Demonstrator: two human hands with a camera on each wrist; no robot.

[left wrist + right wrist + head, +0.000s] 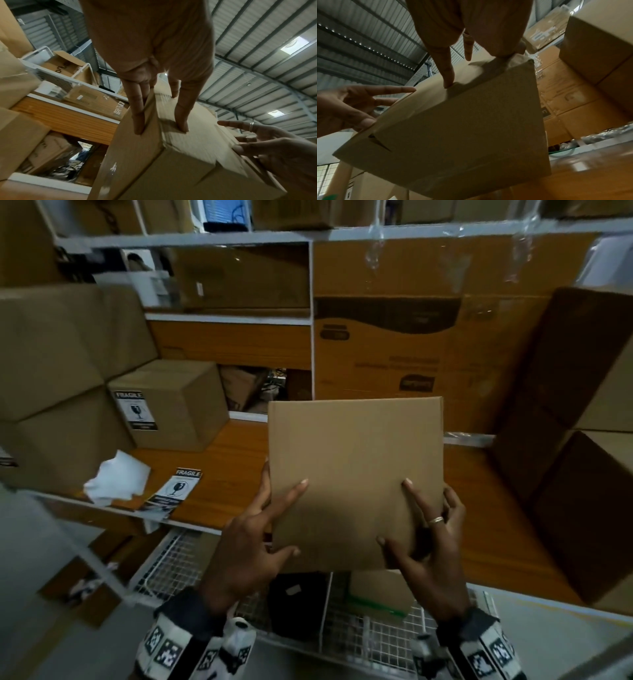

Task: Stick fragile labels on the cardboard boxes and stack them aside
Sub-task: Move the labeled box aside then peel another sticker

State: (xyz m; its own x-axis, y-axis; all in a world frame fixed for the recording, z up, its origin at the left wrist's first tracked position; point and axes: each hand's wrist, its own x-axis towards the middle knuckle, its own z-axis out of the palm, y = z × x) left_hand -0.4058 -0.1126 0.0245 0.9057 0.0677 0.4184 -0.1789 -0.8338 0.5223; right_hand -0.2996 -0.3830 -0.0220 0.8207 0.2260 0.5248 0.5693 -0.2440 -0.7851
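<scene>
cardboard box (354, 474) held between left hand (246, 546) and right hand (430, 553), fingers spread flat; wrist views show its taped underside.

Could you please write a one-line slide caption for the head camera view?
Both hands, left hand and right hand, hold a plain cardboard box above the wooden shelf.

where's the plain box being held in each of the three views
Head: the held box is centre frame, between both hands, above the wooden shelf.
Left wrist: the box runs from centre to the bottom edge.
Right wrist: the box fills the centre and lower middle.
Shared landmark: the ring on the right hand, seen in head and left wrist views.
</scene>
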